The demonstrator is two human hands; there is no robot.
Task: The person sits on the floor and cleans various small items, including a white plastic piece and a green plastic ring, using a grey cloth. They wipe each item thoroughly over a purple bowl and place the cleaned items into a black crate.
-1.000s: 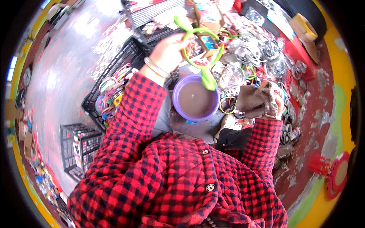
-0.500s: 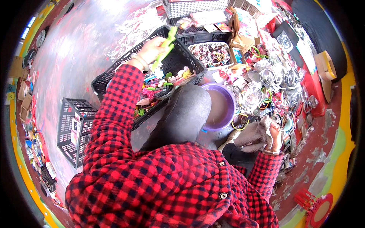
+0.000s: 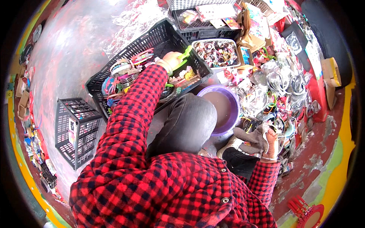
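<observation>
My left hand point(image 3: 172, 60) is closed round a bright green hair band point(image 3: 184, 57) at the right part of a large black plastic crate point(image 3: 161, 41). Colourful hair bands point(image 3: 141, 57) lie in the crate, many of them under or beside my left forearm. Several flower-trimmed pieces point(image 3: 187, 74) sit close to my hand at the crate's near right corner. Low on the right, my right hand point(image 3: 270, 143) grips a grey-brown cloth point(image 3: 251, 139), which hangs out to the left of my fingers. Between the two hands stands a purple basin point(image 3: 235, 102) of murky water.
A white basket point(image 3: 216, 65) of hair accessories stands beyond the basin. Bagged bands point(image 3: 277, 81) and loose ones heap up on the right, near a torn cardboard box point(image 3: 253, 40). An empty black crate point(image 3: 78, 129) lies at the left. My knee point(image 3: 190, 121) is beside the basin.
My left hand has come down and to the right with the green hair band, lower over the crate. The cloth has shifted slightly in my right hand. The view has moved a little.
</observation>
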